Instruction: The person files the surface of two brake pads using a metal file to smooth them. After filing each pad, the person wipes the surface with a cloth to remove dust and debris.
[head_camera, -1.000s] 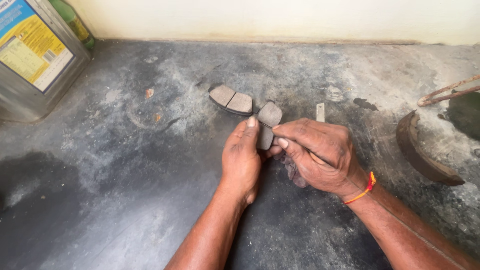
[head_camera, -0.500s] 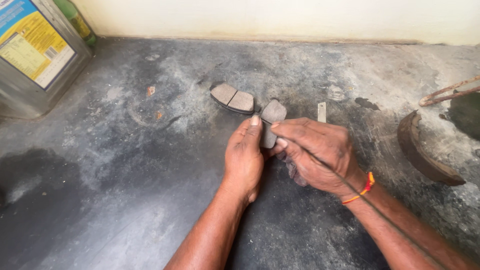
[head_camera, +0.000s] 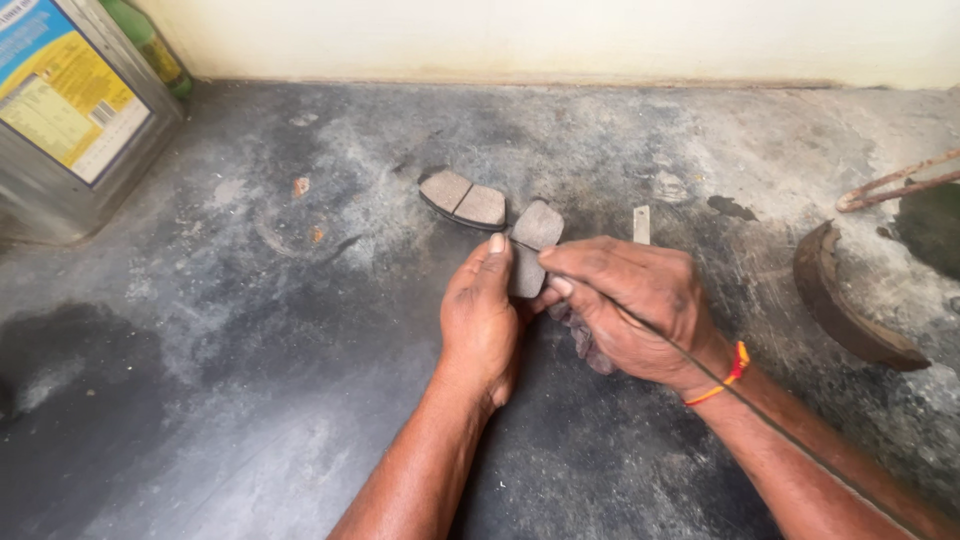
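Two hands — left hand (head_camera: 482, 310) and right hand (head_camera: 630, 300) — both gripping a brake pad (head_camera: 530, 245); blue-and-yellow-labelled square tin (head_camera: 70, 120) far left.

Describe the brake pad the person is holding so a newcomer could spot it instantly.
On the dark stained concrete floor, find the two hands meeting mid-frame. The held brake pad stands between left hand and right hand. Unlike the two-segment pad lying flat behind it, this one is lifted and gripped.

A metal tin (head_camera: 70, 120) with a blue and yellow label stands at upper left, a green bottle (head_camera: 150, 45) behind it. A curved brake shoe (head_camera: 850, 310) lies at right, rusty rods (head_camera: 900, 180) above it. A small metal strip (head_camera: 641, 224) lies near centre.
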